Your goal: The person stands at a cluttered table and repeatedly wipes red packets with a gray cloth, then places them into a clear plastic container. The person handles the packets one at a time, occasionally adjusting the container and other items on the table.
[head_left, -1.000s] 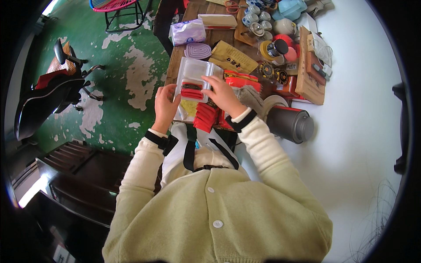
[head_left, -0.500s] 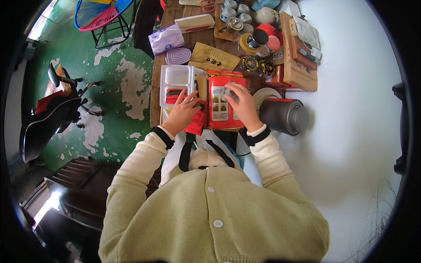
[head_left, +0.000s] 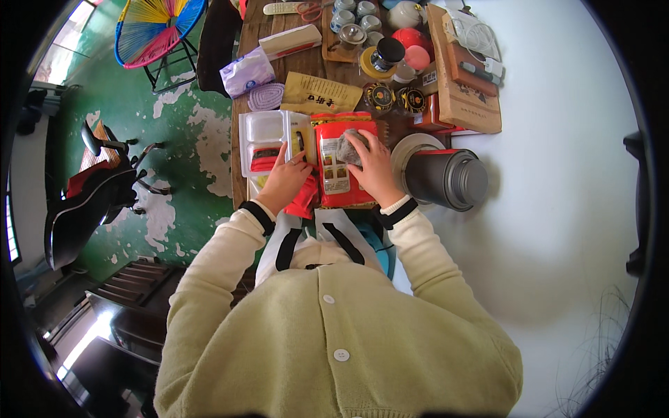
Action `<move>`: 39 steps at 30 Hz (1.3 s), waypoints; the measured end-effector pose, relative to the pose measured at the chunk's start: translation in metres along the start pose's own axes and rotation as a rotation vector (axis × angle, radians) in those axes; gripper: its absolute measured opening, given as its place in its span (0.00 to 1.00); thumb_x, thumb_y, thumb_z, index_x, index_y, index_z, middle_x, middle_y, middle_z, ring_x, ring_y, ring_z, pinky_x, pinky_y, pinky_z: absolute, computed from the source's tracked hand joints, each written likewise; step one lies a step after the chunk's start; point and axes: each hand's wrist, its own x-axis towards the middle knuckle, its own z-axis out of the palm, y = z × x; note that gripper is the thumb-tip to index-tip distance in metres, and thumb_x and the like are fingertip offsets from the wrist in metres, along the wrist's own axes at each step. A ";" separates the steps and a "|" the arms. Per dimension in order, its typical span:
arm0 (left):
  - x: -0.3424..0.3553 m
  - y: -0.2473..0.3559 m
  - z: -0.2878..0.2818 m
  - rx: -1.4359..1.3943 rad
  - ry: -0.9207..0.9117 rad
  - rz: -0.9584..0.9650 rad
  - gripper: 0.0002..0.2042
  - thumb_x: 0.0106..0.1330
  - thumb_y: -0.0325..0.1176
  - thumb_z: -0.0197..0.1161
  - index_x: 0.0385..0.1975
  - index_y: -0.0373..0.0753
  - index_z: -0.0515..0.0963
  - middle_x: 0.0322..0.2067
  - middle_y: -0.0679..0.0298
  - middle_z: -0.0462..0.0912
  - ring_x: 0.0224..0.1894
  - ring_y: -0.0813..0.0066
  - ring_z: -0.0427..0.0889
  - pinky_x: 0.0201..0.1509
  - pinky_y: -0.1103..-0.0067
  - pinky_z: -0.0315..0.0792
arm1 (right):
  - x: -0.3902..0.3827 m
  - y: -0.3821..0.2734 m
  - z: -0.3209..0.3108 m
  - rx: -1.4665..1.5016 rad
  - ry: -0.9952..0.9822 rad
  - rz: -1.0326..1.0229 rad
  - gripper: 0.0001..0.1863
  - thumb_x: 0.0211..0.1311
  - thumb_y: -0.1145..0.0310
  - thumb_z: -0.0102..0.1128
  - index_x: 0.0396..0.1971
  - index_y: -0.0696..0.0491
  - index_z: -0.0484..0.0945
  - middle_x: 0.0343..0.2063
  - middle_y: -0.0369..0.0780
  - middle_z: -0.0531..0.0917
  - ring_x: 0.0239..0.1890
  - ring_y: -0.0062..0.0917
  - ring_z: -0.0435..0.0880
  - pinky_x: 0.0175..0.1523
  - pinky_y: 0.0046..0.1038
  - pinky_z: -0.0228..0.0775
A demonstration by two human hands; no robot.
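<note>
A grey, crumpled, cloth-like wad (head_left: 348, 148) is pinched in my right hand (head_left: 374, 166), just over a large red package (head_left: 340, 182) with a white printed panel. My left hand (head_left: 282, 184) rests its stretched fingers across the right edge of a clear plastic tray (head_left: 265, 125). Inside the tray's lower compartment sits a small red packet (head_left: 265, 159). Another crumpled red packet (head_left: 303, 202) lies beneath my left palm and wrist side; whether the hand touches it I cannot tell. A brown paper packet (head_left: 322, 93) lies flat behind the tray.
To the right a dark grey canister (head_left: 446, 179) lies on its side. Jars (head_left: 380, 97), small cups (head_left: 343, 19) and a cardboard tray (head_left: 468, 104) with a cable crowd the far right. Purple tissue pack (head_left: 247, 72) and rolled purple cloth (head_left: 266, 97) are at the left edge.
The whole view has shifted, moving table items slightly left. More of the grey wad shows in my right hand. My left fingers have shifted slightly right across the tray.
</note>
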 end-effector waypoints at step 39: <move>-0.007 0.018 -0.107 -1.558 0.545 -0.530 0.15 0.74 0.30 0.60 0.54 0.26 0.77 0.43 0.62 0.86 0.43 0.80 0.83 0.48 0.80 0.78 | 0.056 -0.095 -0.045 0.335 0.305 -0.301 0.27 0.65 0.63 0.66 0.57 0.59 0.67 0.48 0.54 0.75 0.50 0.50 0.74 0.58 0.44 0.67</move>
